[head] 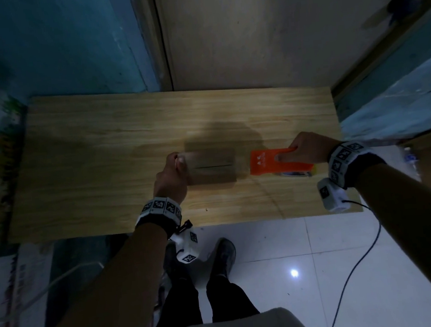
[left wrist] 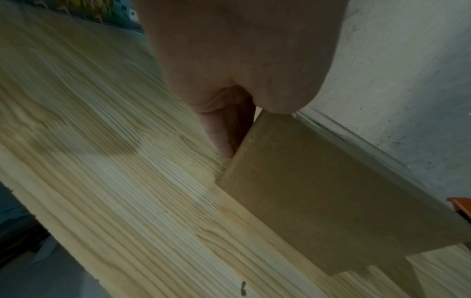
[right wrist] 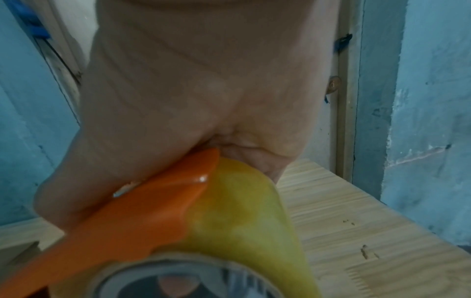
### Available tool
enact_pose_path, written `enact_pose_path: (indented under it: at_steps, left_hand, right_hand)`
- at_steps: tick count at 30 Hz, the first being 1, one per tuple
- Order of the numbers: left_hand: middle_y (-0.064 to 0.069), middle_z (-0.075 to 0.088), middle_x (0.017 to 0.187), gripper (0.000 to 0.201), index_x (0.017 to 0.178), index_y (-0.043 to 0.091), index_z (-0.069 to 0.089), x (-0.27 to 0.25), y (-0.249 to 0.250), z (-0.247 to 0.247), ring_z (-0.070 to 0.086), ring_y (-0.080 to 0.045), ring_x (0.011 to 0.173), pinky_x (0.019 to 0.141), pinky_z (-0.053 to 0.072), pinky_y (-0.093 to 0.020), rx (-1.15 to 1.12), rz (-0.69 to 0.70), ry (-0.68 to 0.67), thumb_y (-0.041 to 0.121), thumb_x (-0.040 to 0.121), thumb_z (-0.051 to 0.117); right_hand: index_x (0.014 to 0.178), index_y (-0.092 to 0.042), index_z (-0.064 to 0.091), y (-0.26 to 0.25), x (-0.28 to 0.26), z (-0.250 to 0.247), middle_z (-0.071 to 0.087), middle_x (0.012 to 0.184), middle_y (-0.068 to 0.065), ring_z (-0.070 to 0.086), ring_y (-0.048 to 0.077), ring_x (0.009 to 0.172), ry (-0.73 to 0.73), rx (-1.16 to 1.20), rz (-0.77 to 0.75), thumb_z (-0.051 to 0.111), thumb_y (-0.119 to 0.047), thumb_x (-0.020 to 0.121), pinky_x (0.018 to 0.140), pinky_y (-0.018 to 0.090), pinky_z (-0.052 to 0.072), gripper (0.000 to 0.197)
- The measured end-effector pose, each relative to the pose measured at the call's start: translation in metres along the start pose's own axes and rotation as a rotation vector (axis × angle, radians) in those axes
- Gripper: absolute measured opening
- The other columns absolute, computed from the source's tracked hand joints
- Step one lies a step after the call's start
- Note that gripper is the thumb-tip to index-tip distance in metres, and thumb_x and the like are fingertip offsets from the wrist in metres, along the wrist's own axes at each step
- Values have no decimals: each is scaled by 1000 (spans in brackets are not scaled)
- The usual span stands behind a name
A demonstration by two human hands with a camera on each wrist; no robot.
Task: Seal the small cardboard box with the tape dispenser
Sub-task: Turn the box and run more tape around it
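A small brown cardboard box (head: 211, 167) sits in the middle of the wooden table (head: 88, 150), its top flaps meeting at a dark seam. My left hand (head: 174, 174) grips the box's left end, thumb on top; the left wrist view shows a finger (left wrist: 221, 137) down that end of the box (left wrist: 318, 201). Just right of the box, my right hand (head: 306, 149) grips the orange tape dispenser (head: 275, 161), thumb on its top plate. In the right wrist view the dispenser (right wrist: 142, 217) carries a yellowish tape roll (right wrist: 237, 211).
The table stands against a pale door (head: 248, 26) and blue walls. White tiled floor (head: 312, 259) lies below the table's near edge, with my shoes and a dark cable (head: 357, 263). A blue-white surface (head: 402, 106) lies right of the table.
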State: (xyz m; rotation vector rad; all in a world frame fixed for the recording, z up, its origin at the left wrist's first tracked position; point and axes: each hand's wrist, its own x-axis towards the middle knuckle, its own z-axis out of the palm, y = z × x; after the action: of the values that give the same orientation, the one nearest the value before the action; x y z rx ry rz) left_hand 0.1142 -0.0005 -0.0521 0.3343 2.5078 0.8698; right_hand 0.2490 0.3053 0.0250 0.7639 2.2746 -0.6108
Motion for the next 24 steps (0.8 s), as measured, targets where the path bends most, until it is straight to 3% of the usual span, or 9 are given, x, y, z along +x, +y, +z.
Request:
enact_pose_path:
  at_steps: [3,7,11,16,19,22,24]
  left_hand:
    - [-12,64,80,43,129,28,43,0,1,0,63,-30,66,60,48,-32,-6,2,-10,51,101,19]
    - [-14,64,82,44,132,30,41,2,-1,0,61,-31,66,60,45,-32,-6,-1,-12,52,101,19]
    - [-11,60,81,44,134,30,41,2,-1,1,56,-28,65,61,41,-32,11,-7,-9,50,101,19]
    - [-19,63,91,46,134,31,38,3,-2,4,55,-30,67,61,41,-33,32,-9,-3,53,100,17]
    - [-21,66,88,45,132,30,39,4,-4,5,57,-31,64,59,42,-33,53,15,-4,52,100,17]
    - [-21,65,86,44,131,32,38,5,-4,7,61,-36,68,59,46,-36,55,17,-1,53,100,16]
    - [-20,65,85,43,130,33,37,4,-3,6,63,-38,71,62,52,-40,64,14,-9,54,99,15]
  right_hand:
    - [63,-16,65,-2,6,3,63,61,2,57,14,55,-15,-2,27,63,-64,86,55,25,39,54]
    - [72,-16,69,-10,16,6,68,71,3,63,18,66,-56,-21,55,61,-70,83,63,29,44,56]
    - [79,-6,74,-27,25,7,66,72,10,61,24,68,-54,-54,45,63,-72,80,66,33,44,67]
    - [64,-11,57,-57,30,9,53,59,4,47,21,51,-7,-179,58,60,-73,79,55,29,36,65]
    - [67,-11,53,-70,30,6,50,61,3,47,21,56,16,-232,66,60,-75,77,58,30,38,65]
    - [71,-10,53,-84,22,5,47,64,2,50,23,67,95,-262,129,66,-60,84,63,31,40,53]
    - [62,-10,49,-105,21,17,45,62,5,46,20,61,199,-364,214,66,-32,94,61,28,38,43]
